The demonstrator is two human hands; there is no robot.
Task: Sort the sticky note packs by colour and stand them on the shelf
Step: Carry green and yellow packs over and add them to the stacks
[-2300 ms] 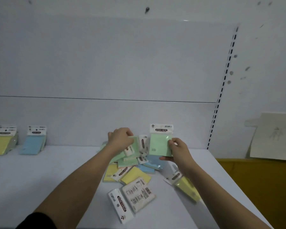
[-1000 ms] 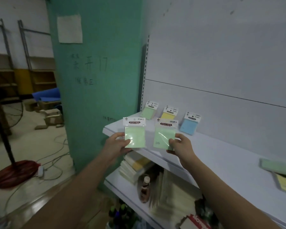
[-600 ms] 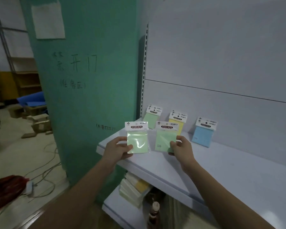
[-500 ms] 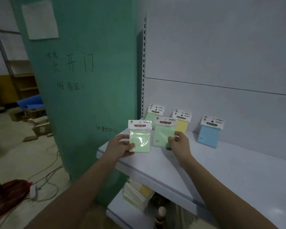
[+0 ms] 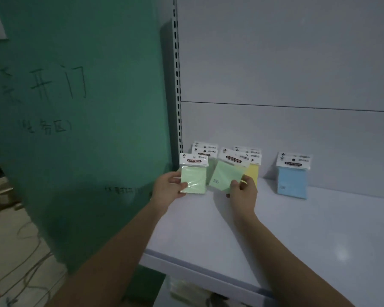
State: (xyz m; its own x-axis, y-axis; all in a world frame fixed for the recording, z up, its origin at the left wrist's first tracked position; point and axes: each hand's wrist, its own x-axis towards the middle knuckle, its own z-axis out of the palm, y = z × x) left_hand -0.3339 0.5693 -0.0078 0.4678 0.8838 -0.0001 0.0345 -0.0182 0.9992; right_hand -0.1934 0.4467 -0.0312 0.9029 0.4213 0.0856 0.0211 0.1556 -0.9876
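Note:
My left hand (image 5: 167, 189) pinches an upright green sticky note pack (image 5: 193, 177) by its left edge, above the shelf's left end. My right hand (image 5: 242, 192) grips a second green pack (image 5: 225, 173) by its lower right corner, tilted to the right. Behind them, against the back panel, stand green packs (image 5: 203, 150), mostly hidden, yellow packs (image 5: 252, 171) and blue packs (image 5: 292, 176).
The white shelf (image 5: 275, 229) stretches to the right of the packs. A perforated upright (image 5: 177, 85) marks its left end, with a green pillar (image 5: 87, 129) beside it. Stacked goods show dimly on a lower shelf (image 5: 186, 291). Cables lie on the floor at the left.
I turned from the loose pile to the shelf's left end with a green pack in each hand. Both packs have moved closer to the standing green packs, and the right one has tilted.

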